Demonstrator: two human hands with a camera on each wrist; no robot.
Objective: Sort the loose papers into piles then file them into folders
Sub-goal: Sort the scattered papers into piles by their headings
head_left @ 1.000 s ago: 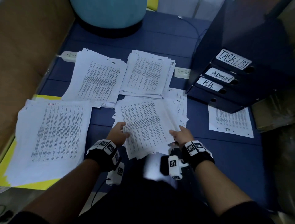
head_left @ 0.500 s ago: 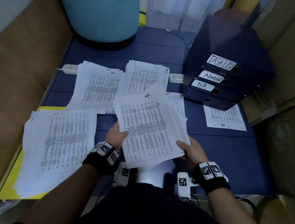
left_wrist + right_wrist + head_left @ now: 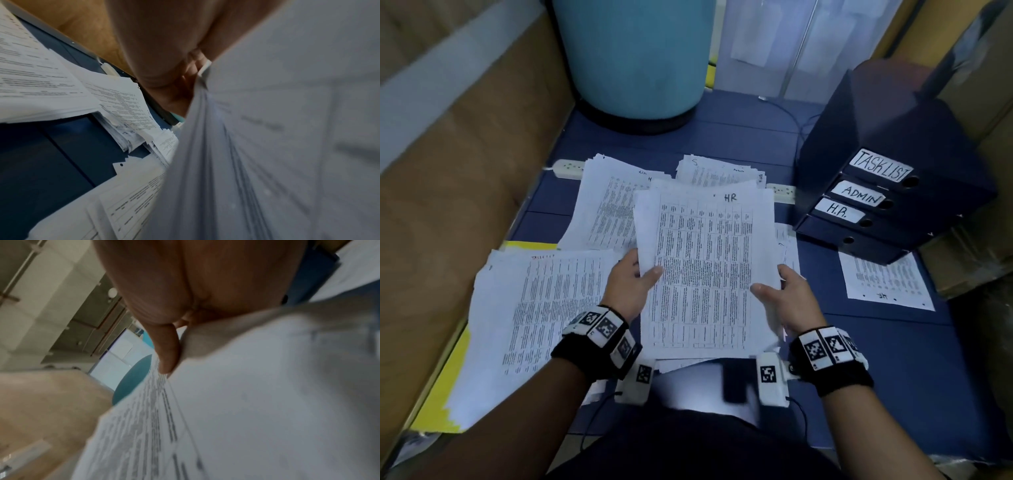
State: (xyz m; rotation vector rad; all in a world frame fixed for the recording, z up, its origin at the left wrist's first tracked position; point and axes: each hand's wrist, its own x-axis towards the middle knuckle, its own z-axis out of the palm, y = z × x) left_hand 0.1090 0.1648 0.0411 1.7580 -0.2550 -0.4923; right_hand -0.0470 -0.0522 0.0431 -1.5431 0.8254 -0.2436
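Note:
Both hands hold a thick stack of printed papers point(image 3: 705, 270) marked "HR" above the blue floor. My left hand point(image 3: 635, 277) grips its left edge, thumb on top; in the left wrist view the stack point(image 3: 267, 146) fans out below the palm. My right hand point(image 3: 777, 287) grips the right edge, and the right wrist view shows the thumb point(image 3: 167, 350) pressed on the top sheet. A tasklist pile point(image 3: 544, 322) lies at the left on a yellow folder point(image 3: 445, 394). Two more piles, one point(image 3: 606, 202) and another point(image 3: 722, 173), lie behind the held stack. Dark binders labelled TASKLIST point(image 3: 881, 168), ADMIN point(image 3: 859, 197) and H.R. point(image 3: 837, 210) stand stacked at the right.
A single sheet point(image 3: 883, 284) lies in front of the binders. A large teal drum point(image 3: 633, 58) stands at the back. Power strips point(image 3: 566, 168) lie behind the piles. A brown wall point(image 3: 448, 154) borders the left side, and cardboard boxes point(image 3: 983, 260) sit at the right.
The HR stack, lying on the floor a second ago, has been gathered and lifted by both hands, squared up and raised toward me. My head has tipped up, showing more of the drum.

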